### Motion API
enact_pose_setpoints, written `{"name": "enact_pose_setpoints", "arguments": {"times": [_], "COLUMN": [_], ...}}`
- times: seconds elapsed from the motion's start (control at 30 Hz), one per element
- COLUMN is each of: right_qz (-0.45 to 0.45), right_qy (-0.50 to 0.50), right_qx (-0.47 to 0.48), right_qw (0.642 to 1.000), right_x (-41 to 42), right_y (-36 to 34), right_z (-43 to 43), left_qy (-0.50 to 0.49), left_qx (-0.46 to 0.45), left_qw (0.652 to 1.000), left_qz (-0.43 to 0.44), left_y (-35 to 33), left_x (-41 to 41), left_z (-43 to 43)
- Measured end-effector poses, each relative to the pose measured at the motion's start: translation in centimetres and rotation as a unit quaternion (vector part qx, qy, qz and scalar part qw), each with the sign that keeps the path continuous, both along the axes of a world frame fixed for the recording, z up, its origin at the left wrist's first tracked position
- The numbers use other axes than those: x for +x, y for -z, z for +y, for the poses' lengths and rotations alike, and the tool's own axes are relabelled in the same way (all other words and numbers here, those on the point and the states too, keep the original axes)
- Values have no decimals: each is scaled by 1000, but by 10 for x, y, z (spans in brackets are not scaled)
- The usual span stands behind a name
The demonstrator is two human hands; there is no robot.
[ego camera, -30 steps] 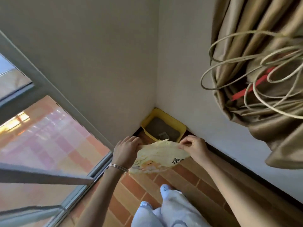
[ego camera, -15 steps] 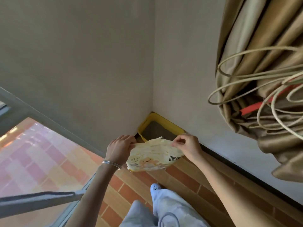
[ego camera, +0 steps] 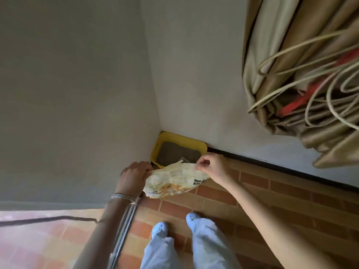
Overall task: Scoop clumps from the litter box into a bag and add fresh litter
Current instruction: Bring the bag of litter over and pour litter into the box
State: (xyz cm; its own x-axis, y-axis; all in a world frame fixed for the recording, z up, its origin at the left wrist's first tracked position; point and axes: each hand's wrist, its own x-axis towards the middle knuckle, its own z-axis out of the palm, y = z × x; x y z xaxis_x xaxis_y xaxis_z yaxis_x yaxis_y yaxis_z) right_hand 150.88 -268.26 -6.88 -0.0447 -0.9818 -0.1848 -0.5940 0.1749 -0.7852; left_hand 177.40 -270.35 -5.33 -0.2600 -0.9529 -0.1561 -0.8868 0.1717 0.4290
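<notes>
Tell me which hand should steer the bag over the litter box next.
Right, probably. The right hand pinches the bag's top edge just in front of the litter box; the left hand holds the bag's other end, off beside the wall.

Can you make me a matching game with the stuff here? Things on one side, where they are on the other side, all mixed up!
Things:
1. litter box
2. printed bag
3. bracelet
4. curtain

Places:
A. on the left wrist
B. held between the left hand and right hand
C. hanging at the top right
D. on the floor in the wall corner

Pairs: 1-D, 2-B, 3-A, 4-C
</notes>
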Motion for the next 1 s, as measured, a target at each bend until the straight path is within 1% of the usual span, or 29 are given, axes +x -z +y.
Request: {"name": "enact_pose_setpoints", "arguments": {"times": [0.17,0.27,0.37,0.43,0.6,0.73,0.9,1.0], "right_qz": [-19,-23,-30,-28,-16,-11,46,46], "right_qy": [81,101,107,101,127,122,100,85], "right_qx": [11,22,30,35,26,20,-26,-59], "right_qw": [997,994,993,994,991,992,994,994], "right_x": [20,27,29,30,37,35,21,13], "right_y": [27,49,86,117,212,287,372,423], "right_z": [0,-1,-3,-5,9,8,-14,-29], "left_qy": [28,44,49,57,78,90,95,103], "left_qx": [15,2,-7,-13,-6,-33,-85,-116], "left_qw": [999,999,999,998,997,995,992,988], "left_qz": [7,7,17,18,-3,9,23,25], "left_y": [27,52,90,124,221,297,387,437], "left_x": [16,18,19,19,19,18,10,8], "left_z": [-21,-28,-36,-44,-49,-52,-66,-76]}}
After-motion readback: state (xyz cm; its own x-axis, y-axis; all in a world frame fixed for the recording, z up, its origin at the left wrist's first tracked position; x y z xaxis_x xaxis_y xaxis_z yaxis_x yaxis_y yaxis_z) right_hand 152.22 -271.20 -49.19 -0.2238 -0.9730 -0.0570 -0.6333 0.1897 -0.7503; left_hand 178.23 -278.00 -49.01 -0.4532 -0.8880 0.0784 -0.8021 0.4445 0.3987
